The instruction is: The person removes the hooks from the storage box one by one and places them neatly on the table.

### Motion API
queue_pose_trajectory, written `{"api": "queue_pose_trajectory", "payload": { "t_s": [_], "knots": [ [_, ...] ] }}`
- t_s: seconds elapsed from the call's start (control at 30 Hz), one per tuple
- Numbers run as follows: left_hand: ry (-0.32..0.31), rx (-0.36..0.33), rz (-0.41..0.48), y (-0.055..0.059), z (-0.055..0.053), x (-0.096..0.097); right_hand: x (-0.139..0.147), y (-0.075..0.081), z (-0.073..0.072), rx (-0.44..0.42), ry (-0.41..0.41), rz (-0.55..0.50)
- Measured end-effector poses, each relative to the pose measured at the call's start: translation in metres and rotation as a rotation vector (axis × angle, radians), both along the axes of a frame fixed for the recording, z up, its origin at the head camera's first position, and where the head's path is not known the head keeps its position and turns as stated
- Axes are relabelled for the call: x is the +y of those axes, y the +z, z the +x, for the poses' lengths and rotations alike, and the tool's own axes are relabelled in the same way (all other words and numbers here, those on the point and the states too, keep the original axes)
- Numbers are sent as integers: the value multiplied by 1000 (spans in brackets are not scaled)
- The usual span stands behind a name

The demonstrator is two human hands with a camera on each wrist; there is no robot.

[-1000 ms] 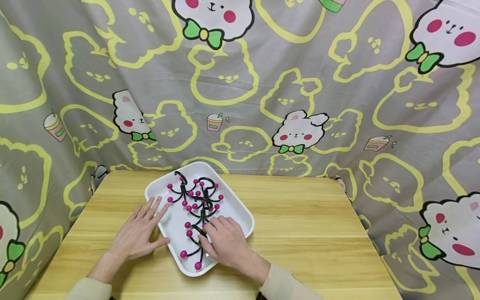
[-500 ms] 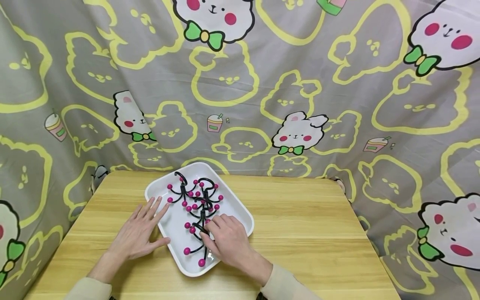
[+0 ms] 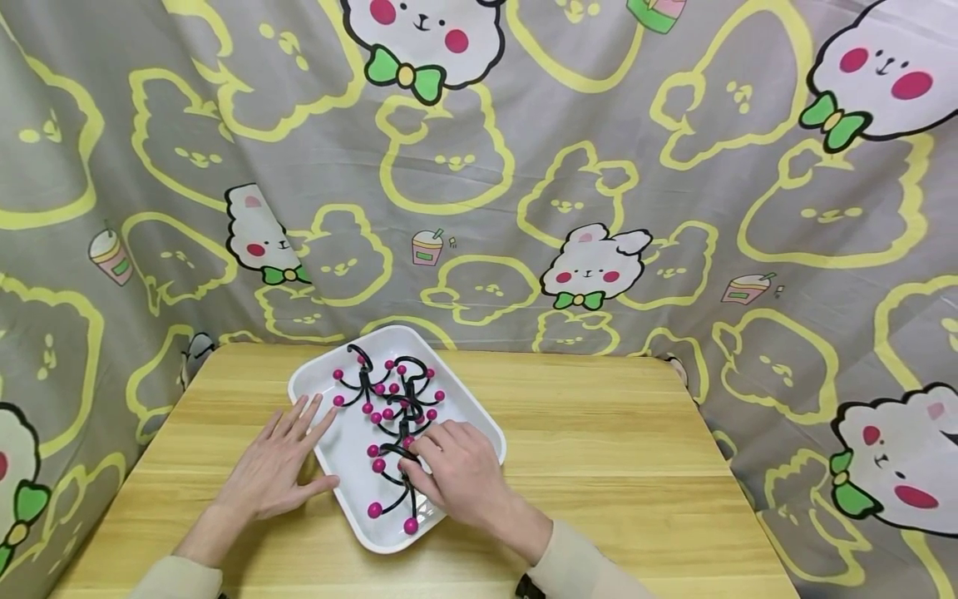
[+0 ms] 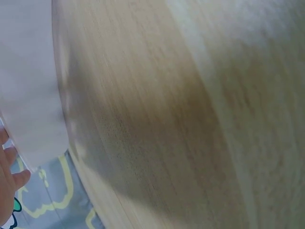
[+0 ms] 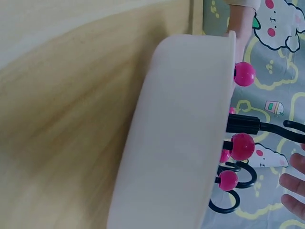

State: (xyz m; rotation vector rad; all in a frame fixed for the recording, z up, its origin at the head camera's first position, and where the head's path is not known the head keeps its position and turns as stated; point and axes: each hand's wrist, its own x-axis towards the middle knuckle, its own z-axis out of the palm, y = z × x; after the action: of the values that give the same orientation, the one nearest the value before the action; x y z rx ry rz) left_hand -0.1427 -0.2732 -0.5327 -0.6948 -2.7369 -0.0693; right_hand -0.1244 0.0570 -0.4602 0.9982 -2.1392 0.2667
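A white tray (image 3: pixel 340 453) stands askew on the wooden table, with several black claw massagers inside; each has a hooked handle and curved prongs tipped with pink balls. The nearest massager (image 3: pixel 375 510) is at the tray's near end, and my right hand (image 3: pixel 464 474) pinches it by its black stem; the hand hides part of it. In the right wrist view, a black massager handle (image 5: pixel 243 124) shows above the tray's wall (image 5: pixel 176 124). My left hand (image 3: pixel 273 466) lies with spread fingers against the tray's left rim, fingertips over the edge and thumb touching the side.
Farther up the tray lie other massagers, one (image 3: pixel 364 380) at the left and another (image 3: pixel 410 387) beside it, prongs close together. A patterned grey curtain (image 3: pixel 479 233) surrounds the back and sides of the table (image 3: pixel 599 449).
The nearest massager has shifted and turned slightly, its near pink balls moving a little rightward with my right hand. My left hand and the tray have stayed in place.
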Motion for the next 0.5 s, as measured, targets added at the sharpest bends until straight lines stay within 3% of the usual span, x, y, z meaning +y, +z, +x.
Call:
{"api": "queue_pose_trajectory", "payload": {
  "t_s": [0.5],
  "knots": [
    [13, -17, -10, 1, 1, 1, 25, 27, -6, 62, -28, 51]
  ]
}}
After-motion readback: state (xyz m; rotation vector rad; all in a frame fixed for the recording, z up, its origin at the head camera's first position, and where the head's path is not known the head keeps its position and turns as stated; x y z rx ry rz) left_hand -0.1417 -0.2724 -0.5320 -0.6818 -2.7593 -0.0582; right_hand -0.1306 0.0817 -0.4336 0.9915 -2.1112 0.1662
